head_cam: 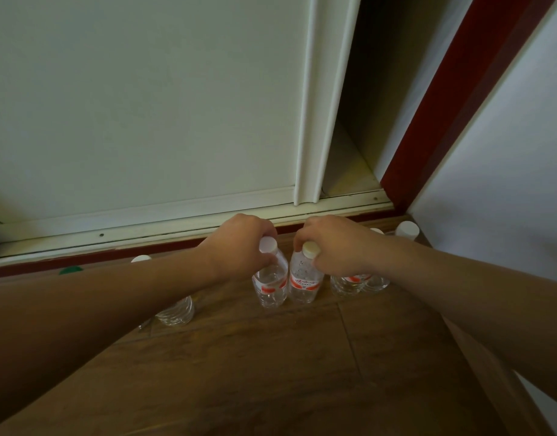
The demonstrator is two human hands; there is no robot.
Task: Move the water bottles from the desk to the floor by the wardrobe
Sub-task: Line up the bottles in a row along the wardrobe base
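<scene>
We stood two clear plastic water bottles on the brown wood-grain floor (271, 357) before the white sliding wardrobe door (145, 105), our left hand (239, 247) closed around the white-capped bottle (271, 281) and our right hand (337, 243) around the cream-capped bottle (304, 283), both holding clear water.

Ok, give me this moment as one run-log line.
left hand: gripping left bottle at neck | right hand: gripping right bottle at neck | both upright on floor, side by side | wardrobe directly behind
</scene>
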